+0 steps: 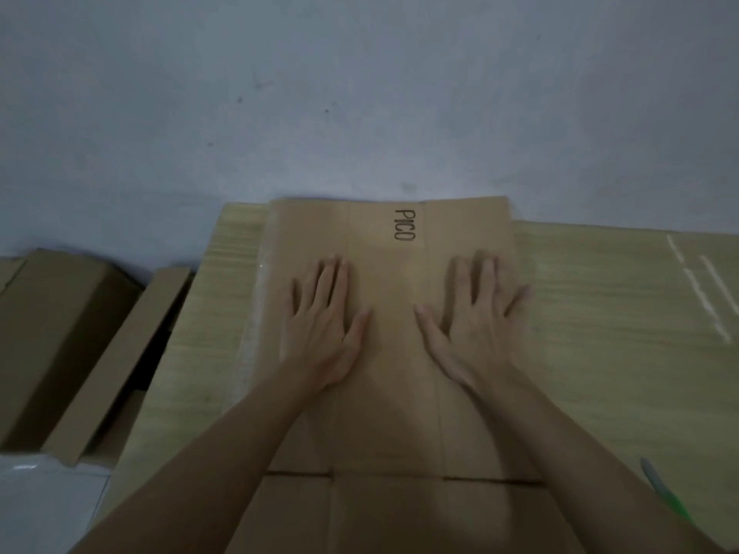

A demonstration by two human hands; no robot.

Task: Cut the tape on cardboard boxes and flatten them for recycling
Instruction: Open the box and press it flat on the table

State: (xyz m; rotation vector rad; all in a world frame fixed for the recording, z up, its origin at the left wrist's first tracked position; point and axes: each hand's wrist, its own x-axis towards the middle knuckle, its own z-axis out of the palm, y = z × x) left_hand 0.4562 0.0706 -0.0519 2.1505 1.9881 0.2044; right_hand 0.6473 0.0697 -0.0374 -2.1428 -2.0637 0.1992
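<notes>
Both hands lie flat, palms down, on a flattened box [394, 353] that rests on the tabletop [600, 333]. The left hand [326, 325] has straight fingers spread lightly, thumb angled inward toward the other hand; its grip holds nothing, only pressing on the cardboard. The right hand [474, 321] lies the same way, fingers splayed a little wider, thumb pointing in toward the left one, its outer fingers close to the box's right edge. A bare strip of cardboard runs between the two thumbs.

Just beyond the fingertips, between the hands, the word "PICO" [404, 225] is printed sideways on the box. Behind the wrists, a crease crosses the box where its near flaps begin.

Well out to the left of the left hand, off the tabletop's edge, stand more cardboard boxes [60, 345], one with a raised flap. Near the right forearm, a blurred green object [664, 493] lies on the tabletop; what it is cannot be told. Pale streaks [704, 289] mark the tabletop far right.
</notes>
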